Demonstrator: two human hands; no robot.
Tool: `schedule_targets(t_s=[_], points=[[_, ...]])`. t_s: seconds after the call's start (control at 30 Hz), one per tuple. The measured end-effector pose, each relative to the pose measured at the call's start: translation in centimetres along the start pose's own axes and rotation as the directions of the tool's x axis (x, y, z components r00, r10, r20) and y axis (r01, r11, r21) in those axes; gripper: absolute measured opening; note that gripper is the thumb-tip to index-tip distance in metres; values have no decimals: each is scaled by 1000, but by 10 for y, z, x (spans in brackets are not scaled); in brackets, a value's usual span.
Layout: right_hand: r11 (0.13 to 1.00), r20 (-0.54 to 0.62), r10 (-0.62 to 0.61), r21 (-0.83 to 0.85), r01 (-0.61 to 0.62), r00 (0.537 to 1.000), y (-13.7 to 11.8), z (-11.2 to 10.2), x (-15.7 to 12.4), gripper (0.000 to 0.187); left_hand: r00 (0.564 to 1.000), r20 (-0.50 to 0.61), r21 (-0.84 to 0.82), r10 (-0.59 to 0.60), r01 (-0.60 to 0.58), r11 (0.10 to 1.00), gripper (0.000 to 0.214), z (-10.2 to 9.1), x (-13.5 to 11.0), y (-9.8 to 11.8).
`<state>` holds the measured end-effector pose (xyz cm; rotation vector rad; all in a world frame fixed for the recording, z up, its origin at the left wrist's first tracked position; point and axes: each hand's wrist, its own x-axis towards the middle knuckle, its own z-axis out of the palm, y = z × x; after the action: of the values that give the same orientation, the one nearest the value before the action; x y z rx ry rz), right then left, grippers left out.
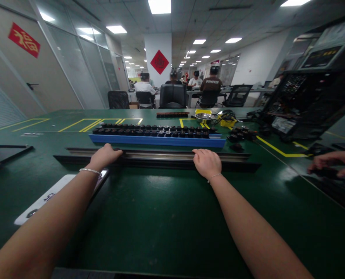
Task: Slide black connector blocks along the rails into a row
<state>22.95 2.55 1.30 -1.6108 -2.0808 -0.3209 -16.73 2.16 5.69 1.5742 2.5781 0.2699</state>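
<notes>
Rail (157, 155): long, dark with a bright metal strip, lying crosswise on the green table (161, 217), mid-table, just in front of the tray (157, 140).
Left hand (104, 155): palm down on the rail's left part, fingers pressed together and curled over its far edge.
Right hand (207, 162): same hold, right of the rail's middle.
Tray: blue, parallel to the rail, carrying rows of black parts (152, 131).
Card (44, 199): white, flat, under the left wrist.
Bowl (204, 116): metal, behind the tray.
Co-worker's hand (333, 162): at the right edge, on dark items, well apart from the rail.
</notes>
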Motion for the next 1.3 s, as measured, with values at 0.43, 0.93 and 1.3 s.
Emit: schedule_targets(t_s=[0.43,0.93,1.3], points=[[1000,19,-9,-14,9,1000,1,-1,1,38,953,-289,-50,-97,86,995,52,26,-33,26],[1000,20,-18,-7,18,1000,4,0,1,38,927,-371,-24,-59,54,998,52,35,-34,27],[999,14,-28,-18,28,1000,3,-1,1,37,928,-372,-13,-27,23,1000,50,37,-36,31]])
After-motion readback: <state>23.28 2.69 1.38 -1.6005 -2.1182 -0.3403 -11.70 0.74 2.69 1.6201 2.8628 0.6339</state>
